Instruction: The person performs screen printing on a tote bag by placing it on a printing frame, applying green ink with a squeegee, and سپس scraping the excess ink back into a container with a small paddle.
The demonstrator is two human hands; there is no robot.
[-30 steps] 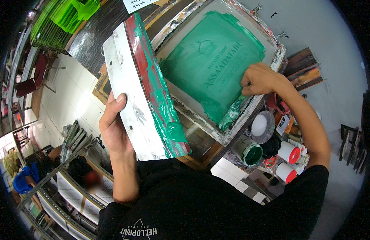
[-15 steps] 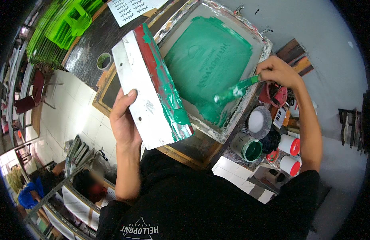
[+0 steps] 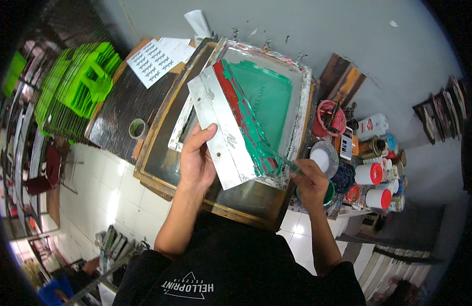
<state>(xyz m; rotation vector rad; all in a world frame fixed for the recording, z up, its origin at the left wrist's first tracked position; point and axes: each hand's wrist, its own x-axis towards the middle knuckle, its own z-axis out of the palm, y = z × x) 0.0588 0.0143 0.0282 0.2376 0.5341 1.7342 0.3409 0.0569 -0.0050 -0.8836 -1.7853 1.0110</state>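
Observation:
My left hand grips a wide squeegee by its pale metal holder, thumb on top. Thick green ink coats much of its dark red blade. A thin ink-covered spatula is held by its end in my right hand, its other end at the inked blade near the squeegee's lower right corner. Beneath and beyond them lies a printing screen in a stained frame, with green ink spread over its mesh. The squeegee hides the left part of that mesh.
Right of the screen stand a green ink tub, a white-lidded container, a pink bucket and several red-lidded jars. At left are a tape roll, printed sheets and a rack of bright green pieces.
My right hand has come down and left, bringing the spatula from over the screen to the squeegee's blade. The squeegee sits farther right in view, and the view itself has shifted.

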